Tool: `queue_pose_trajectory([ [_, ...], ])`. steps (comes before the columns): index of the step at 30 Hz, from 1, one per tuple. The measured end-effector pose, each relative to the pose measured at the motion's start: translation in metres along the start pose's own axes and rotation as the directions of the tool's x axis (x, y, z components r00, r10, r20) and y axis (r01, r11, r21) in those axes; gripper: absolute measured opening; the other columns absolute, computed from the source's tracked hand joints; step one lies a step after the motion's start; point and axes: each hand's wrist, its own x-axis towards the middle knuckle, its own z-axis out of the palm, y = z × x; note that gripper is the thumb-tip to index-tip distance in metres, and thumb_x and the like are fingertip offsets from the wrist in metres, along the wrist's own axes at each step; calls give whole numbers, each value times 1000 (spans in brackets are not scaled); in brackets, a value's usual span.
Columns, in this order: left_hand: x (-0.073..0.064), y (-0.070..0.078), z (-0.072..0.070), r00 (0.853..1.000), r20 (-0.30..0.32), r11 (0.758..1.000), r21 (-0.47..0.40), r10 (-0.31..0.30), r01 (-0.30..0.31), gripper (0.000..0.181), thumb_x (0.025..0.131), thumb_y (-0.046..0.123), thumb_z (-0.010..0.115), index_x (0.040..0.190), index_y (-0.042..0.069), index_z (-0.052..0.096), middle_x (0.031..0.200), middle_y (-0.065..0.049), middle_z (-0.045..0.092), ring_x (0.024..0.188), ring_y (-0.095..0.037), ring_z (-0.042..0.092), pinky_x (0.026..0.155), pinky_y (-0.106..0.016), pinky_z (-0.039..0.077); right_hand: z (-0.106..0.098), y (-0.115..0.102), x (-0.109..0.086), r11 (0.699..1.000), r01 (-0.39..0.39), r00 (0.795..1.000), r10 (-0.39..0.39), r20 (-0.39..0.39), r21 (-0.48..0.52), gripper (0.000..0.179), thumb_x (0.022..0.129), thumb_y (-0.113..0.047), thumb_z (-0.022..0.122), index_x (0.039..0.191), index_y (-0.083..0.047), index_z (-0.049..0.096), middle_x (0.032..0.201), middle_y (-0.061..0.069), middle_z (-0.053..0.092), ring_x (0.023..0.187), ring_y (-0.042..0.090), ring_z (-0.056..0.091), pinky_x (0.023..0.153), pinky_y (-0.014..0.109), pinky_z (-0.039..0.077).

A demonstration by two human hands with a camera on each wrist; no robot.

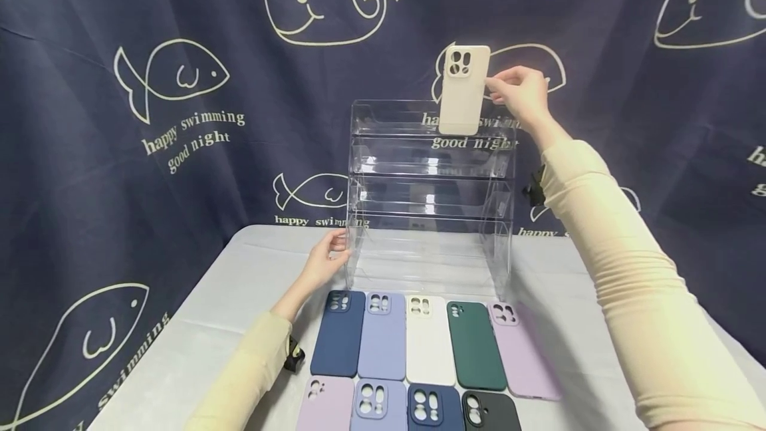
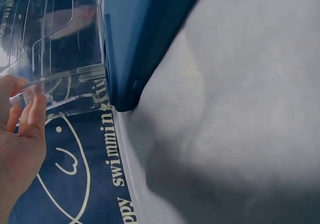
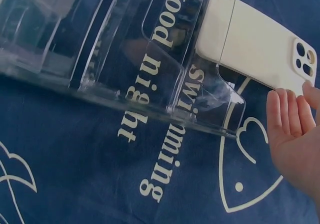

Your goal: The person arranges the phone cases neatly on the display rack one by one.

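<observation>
A clear tiered display stand (image 1: 432, 218) stands upright on the table. With thumb and fingers my right hand (image 1: 522, 95) pinches one long edge of a cream phone case (image 1: 463, 98). That case is upright at the stand's top tier, camera cutouts uppermost; its lower end shows behind the clear plastic in the right wrist view. At the stand's lower left side, my left hand (image 1: 323, 261) grips the side edge between thumb and fingers. The left wrist view shows this left hand (image 2: 22, 139) on the clear panel, near a dark blue case (image 2: 135, 38).
In front of the stand lie two rows of phone cases, among them a blue one (image 1: 338, 334), a white one (image 1: 429, 344), a green one (image 1: 477, 346) and a purple one (image 1: 525, 354). A dark curtain (image 1: 179, 238) hangs behind the white table (image 1: 227, 285).
</observation>
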Motion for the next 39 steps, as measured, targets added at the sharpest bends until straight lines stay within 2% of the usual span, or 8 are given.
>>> queue_pose_trajectory([
  [2,3,-8,0,1000,-8,1000,3,-6,6,48,85,1,62,130,-2,46,115,-26,60,105,-37,58,93,-45,53,0,-3,-3,1000,7,999,-7,32,6,14,86,-20,67,92,-9,63,64,-17,61,59,-2,63,62,10,55],
  [8,4,-10,-1,1000,-1,999,46,-1,1,48,85,2,61,131,-2,46,114,-25,60,105,-36,59,92,-42,54,0,-9,-12,999,34,995,-32,100,-26,32,87,-26,67,106,0,63,70,-16,63,70,2,65,69,12,55],
  [13,4,-9,2,1000,6,998,53,14,-14,49,85,3,61,131,-2,46,115,-24,60,104,-36,59,91,-42,54,-4,-11,-21,999,43,993,-42,111,-7,30,87,-25,66,103,0,62,68,-15,63,68,2,65,68,13,56],
  [20,1,-7,1,1000,-5,999,52,-10,11,49,85,4,62,132,1,46,115,-24,60,105,-36,59,93,-45,53,-10,-17,-40,999,42,984,-42,175,6,26,87,-24,66,99,-1,64,70,-13,65,66,-1,64,67,13,56],
  [32,2,-2,2,1000,12,998,59,-16,16,49,87,6,61,133,0,45,116,-24,60,107,-37,58,94,-46,52,-32,-9,-80,985,93,983,-67,170,-146,34,86,-36,67,102,-7,67,75,-23,64,75,-2,65,71,10,52],
  [36,-2,1,2,999,15,998,58,-29,28,49,87,6,62,132,0,46,116,-25,60,107,-38,59,93,-48,51,-39,-5,-95,982,113,981,-85,177,-154,35,86,-35,67,105,-6,67,79,-25,65,76,-4,65,71,8,52],
  [39,-3,3,2,999,8,998,44,-36,35,49,86,5,63,132,0,46,116,-26,60,107,-38,59,93,-48,52,-45,-4,-105,976,124,978,-90,189,-177,38,87,-37,66,108,-6,66,85,-23,67,78,-5,65,78,13,53],
])
